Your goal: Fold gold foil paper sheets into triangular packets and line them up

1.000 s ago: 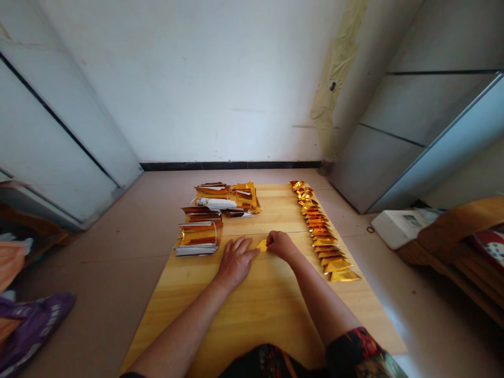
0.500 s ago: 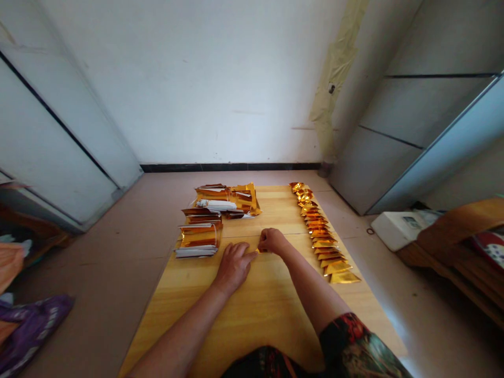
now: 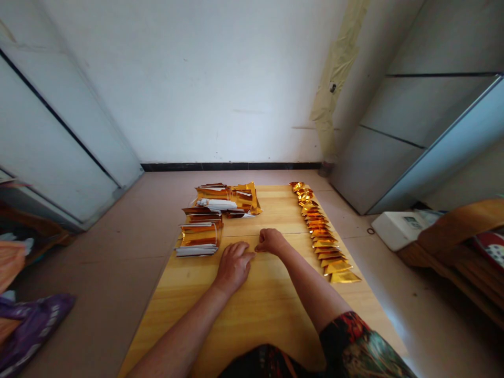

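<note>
My left hand (image 3: pixel 234 266) rests low over the table, its fingers bent together and the thumb pointing at the other hand. Just to its right, my right hand (image 3: pixel 271 241) is closed in a pinch, fingertips almost meeting the left thumb. A small piece of gold foil paper is between the hands; it is nearly all hidden by the fingers now. To the left lies a banded bundle of gold and white foil sheets (image 3: pixel 200 236), with another foil bundle (image 3: pixel 242 198) behind it. Folded gold foil pieces (image 3: pixel 325 243) overlap in a long row at the right.
The wooden table (image 3: pixel 252 325) stands before a white wall (image 3: pixel 220 79). A grey cabinet (image 3: pixel 397 115) rises at the right, near a white box (image 3: pixel 399 228) and a wooden seat (image 3: pixel 452 241). A purple bag (image 3: pixel 37 331) lies at the lower left.
My right hand has shifted slightly left toward the left thumb, and the gold bit seen between the fingertips is now covered. The left hand and the foil piles stay put.
</note>
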Motion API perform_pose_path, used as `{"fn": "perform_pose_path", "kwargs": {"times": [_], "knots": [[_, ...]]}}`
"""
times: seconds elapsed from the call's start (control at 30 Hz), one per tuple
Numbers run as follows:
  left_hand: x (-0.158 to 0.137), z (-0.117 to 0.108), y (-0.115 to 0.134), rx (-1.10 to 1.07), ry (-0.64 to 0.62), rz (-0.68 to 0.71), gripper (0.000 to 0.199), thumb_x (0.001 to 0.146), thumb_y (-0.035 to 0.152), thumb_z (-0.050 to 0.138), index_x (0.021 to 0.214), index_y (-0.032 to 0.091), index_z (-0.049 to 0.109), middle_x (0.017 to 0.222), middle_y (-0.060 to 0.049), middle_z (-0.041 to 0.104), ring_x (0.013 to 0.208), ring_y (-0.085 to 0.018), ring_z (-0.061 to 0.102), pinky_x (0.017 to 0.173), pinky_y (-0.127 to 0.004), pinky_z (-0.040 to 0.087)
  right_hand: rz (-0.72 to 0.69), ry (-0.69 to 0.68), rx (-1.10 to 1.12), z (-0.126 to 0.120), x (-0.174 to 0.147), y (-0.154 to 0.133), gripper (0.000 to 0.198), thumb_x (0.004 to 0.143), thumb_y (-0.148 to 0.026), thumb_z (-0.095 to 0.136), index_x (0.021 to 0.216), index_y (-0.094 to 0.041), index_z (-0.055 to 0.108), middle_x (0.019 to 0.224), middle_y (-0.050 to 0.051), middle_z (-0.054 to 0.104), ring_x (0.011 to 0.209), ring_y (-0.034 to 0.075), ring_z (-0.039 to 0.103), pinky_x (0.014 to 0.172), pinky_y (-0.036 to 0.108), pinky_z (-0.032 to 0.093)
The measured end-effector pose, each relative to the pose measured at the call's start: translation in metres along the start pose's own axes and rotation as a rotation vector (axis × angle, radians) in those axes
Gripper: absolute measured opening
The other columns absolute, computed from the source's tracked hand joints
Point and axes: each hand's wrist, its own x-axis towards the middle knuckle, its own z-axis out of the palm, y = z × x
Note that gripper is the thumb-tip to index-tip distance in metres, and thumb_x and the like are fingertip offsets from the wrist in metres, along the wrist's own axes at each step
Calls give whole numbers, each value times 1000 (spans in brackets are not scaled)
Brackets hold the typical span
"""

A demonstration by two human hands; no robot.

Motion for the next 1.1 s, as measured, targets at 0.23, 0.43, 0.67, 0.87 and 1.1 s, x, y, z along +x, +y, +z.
{"fn": "perform_pose_path", "kwargs": {"times": [0.23,0.43,0.67,0.87,1.1], "knots": [[0,3,0,3,11,6,35,74,2,52,94,24,70,105,-7,61,107,-23,50,93,-41,43,53,19,226,5,5,8,10,61,-14,69,67,-17,62,64,0,67,58,11,59,50,18,33],[-1,4,1,3,29,8,33,75,3,51,94,23,69,106,-7,61,108,-24,50,93,-42,43,75,144,385,18,7,19,17,62,-5,59,74,-17,59,56,-4,62,49,8,54,48,16,34],[10,6,17,-83,18,161,42,74,1,47,108,21,63,113,-6,62,115,-22,48,99,-42,41,99,148,414,19,9,22,21,61,-1,55,74,-18,58,51,-6,57,47,8,52,48,16,35],[19,18,32,-91,-37,136,42,76,4,47,115,18,57,111,-7,63,102,-20,57,90,-38,48,112,127,407,18,12,21,19,62,-3,58,75,-17,60,56,-5,59,47,7,52,48,16,37],[20,16,36,-54,-82,70,40,78,6,47,115,19,58,117,-9,62,104,-22,57,90,-39,46,179,170,326,12,9,25,16,60,-6,62,72,-16,62,62,-1,65,54,10,59,52,17,40]]}}
